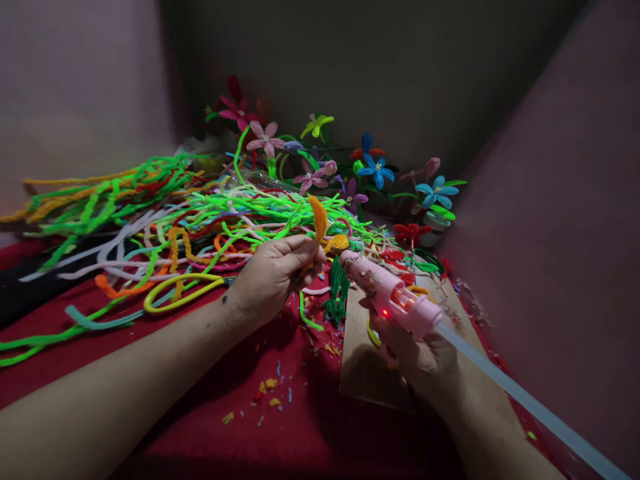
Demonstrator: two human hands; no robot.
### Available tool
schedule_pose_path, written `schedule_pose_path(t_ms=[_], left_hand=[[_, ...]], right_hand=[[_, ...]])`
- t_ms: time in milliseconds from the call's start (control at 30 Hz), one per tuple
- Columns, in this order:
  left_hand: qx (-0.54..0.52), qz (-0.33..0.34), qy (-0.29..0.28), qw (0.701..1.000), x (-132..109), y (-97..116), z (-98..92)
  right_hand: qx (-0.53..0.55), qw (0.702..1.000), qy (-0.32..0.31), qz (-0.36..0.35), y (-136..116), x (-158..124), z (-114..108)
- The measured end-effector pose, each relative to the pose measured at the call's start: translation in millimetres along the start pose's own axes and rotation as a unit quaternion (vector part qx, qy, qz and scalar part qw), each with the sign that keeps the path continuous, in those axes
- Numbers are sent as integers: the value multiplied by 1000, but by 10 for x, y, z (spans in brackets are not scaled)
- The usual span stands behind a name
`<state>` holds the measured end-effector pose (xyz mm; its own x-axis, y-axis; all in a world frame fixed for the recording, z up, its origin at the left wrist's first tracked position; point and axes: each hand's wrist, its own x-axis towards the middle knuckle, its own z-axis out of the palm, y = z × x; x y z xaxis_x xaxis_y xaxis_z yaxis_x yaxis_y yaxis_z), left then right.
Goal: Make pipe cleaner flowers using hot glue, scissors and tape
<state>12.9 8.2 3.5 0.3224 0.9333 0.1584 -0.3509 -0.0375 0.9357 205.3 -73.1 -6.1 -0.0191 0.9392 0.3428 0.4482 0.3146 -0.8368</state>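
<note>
My left hand (273, 273) is closed in a pinch on an orange pipe-cleaner petal (319, 217) that stands up from my fingertips. My right hand (420, 357) grips a pink hot glue gun (393, 293); its red light glows and a clear glue stick (530, 407) juts out behind. The gun's nozzle points left, close to the base of the orange petal. A small green pipe-cleaner bundle (339, 290) lies just below the nozzle.
A tangled heap of coloured pipe cleaners (165, 220) covers the red cloth (280, 427) at left. Finished pipe-cleaner flowers (375, 170) stand at the back against the wall. A cardboard sheet (367, 360) lies under my right hand. Small scraps litter the cloth.
</note>
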Motion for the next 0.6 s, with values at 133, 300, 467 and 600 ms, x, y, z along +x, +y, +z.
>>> schedule_pose_path(t_ms=[133, 300, 467, 600], left_hand=[[-5, 1, 0, 1000, 1, 2, 0], [-16, -2, 8, 1000, 17, -7, -11], [-18, -12, 11, 1000, 11, 8, -16], [-6, -13, 10, 1000, 3, 43, 3]], right_hand=[[16, 1000, -19, 9, 62, -24, -2], [32, 999, 5, 14, 59, -35, -60], [-58, 998, 28, -26, 73, -147, -240], [-181, 981, 69, -28, 283, -394, -497]])
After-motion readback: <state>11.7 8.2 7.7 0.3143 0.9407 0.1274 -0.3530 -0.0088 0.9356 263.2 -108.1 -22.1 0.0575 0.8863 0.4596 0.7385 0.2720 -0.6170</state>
